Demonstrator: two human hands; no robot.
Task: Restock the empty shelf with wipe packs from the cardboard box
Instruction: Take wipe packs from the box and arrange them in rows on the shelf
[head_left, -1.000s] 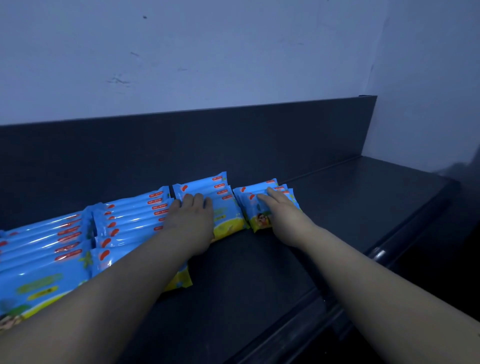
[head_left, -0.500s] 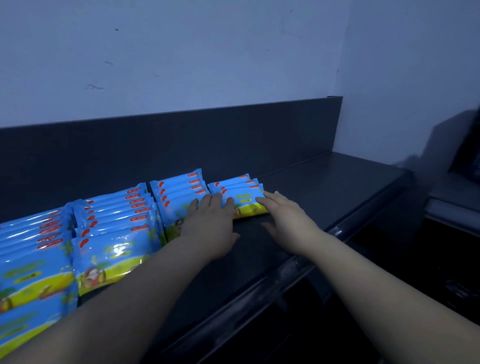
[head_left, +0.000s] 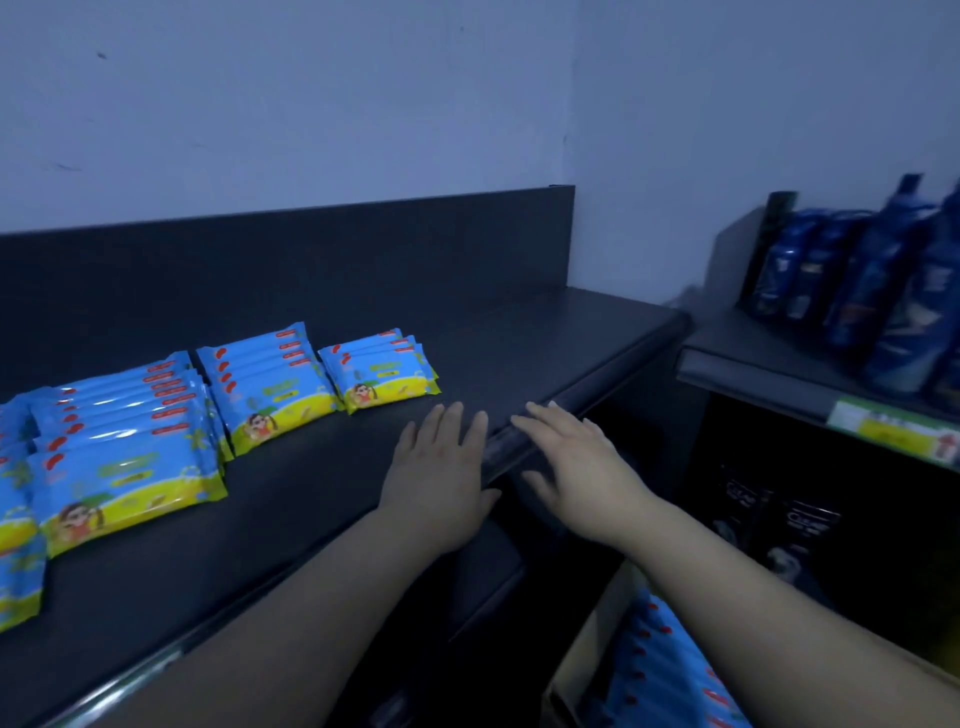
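Wipe packs (head_left: 270, 387) lie stacked along the shelf (head_left: 519, 338), which is bare to their right. Restocking looks partly done, with more waiting in the cardboard box (head_left: 582, 654) below it. Left hand (head_left: 441, 467) and right hand (head_left: 576, 462) hover flat-fingered — both empty.

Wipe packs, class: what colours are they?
The wipe packs are blue with yellow lower bands and red marks; head view.
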